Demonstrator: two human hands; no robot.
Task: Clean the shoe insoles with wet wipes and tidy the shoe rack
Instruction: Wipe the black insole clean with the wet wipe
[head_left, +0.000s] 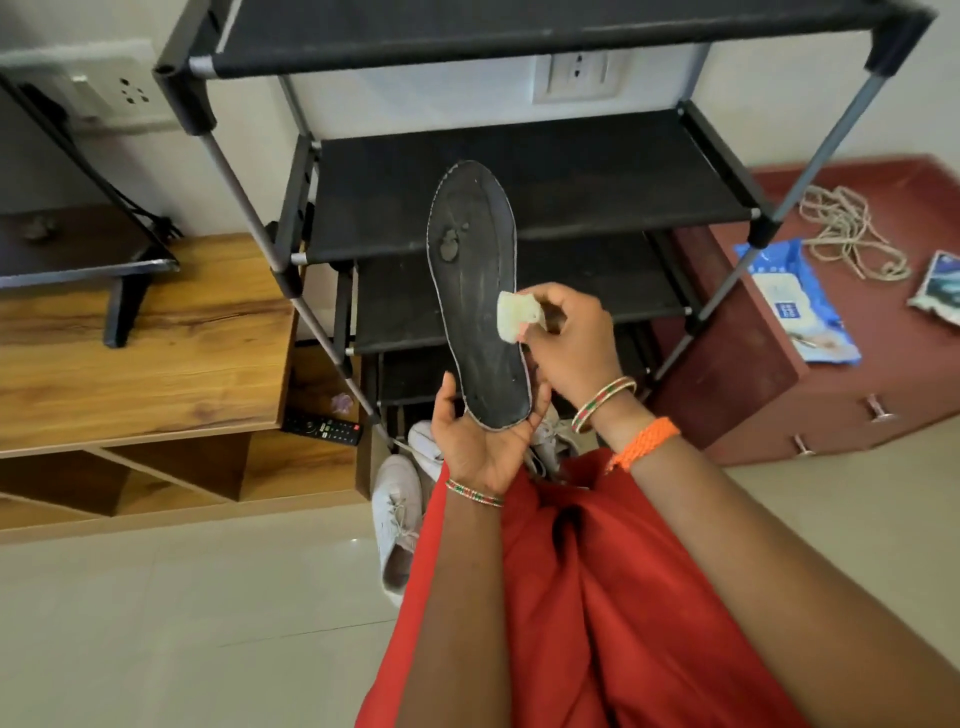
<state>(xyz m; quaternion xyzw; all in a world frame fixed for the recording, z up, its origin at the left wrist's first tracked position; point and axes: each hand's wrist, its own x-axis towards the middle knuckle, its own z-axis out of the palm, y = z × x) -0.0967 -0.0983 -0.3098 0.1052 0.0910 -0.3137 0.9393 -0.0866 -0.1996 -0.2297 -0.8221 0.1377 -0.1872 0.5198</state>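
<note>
A dark insole stands heel-down at frame centre, its long axis running upward from the left hand cupping it, while the right hand pinches a folded wipe against its right edge.

From where I watch, my left hand covers the heel end of the insole, and my right hand hides most of the wipe it pinches, so I cannot tell the wipe's full shape. Below the grip, my red garment and forearms hide parts of the white shoes. Right of the grip, the wipes pack print is too small to read, and the frame edge cuts off a packet.
</note>
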